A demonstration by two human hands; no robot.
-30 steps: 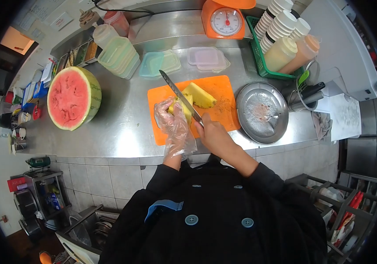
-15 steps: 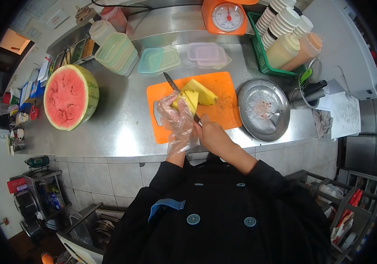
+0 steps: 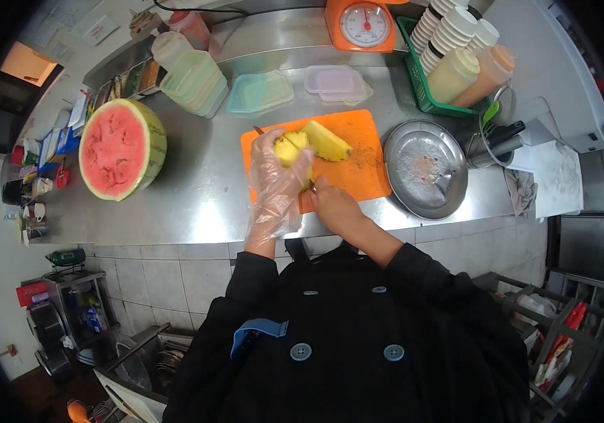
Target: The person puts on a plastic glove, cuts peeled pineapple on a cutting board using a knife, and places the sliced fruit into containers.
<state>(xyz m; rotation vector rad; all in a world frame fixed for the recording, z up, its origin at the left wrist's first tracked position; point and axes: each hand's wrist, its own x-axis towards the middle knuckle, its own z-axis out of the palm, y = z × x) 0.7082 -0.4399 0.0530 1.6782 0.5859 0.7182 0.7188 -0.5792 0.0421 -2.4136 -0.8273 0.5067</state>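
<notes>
My left hand (image 3: pixel 276 185), in a clear plastic glove, is closed around a peeled pineapple piece (image 3: pixel 289 149) over the orange cutting board (image 3: pixel 365 141). A cut line shows across the top of that piece. My bare right hand (image 3: pixel 340 207) grips a knife (image 3: pixel 258 130). Only the knife's tip beyond the glove and a bit near the handle show; the rest of the blade is hidden by the left hand and the fruit. Another pineapple piece (image 3: pixel 326 142) lies on the board just right of the held one.
Left stands a halved watermelon (image 3: pixel 113 149). Stacked plastic containers (image 3: pixel 192 81) and lids (image 3: pixel 259 92) sit behind the board. At right are a round metal tray (image 3: pixel 395 187), a green basket (image 3: pixel 422 95) of bottles and cups, and an orange scale (image 3: pixel 333 28).
My left hand has turned more upright and shifted slightly left with the pineapple piece. The knife now shows less beyond the glove. The whole view has shifted a little.
</notes>
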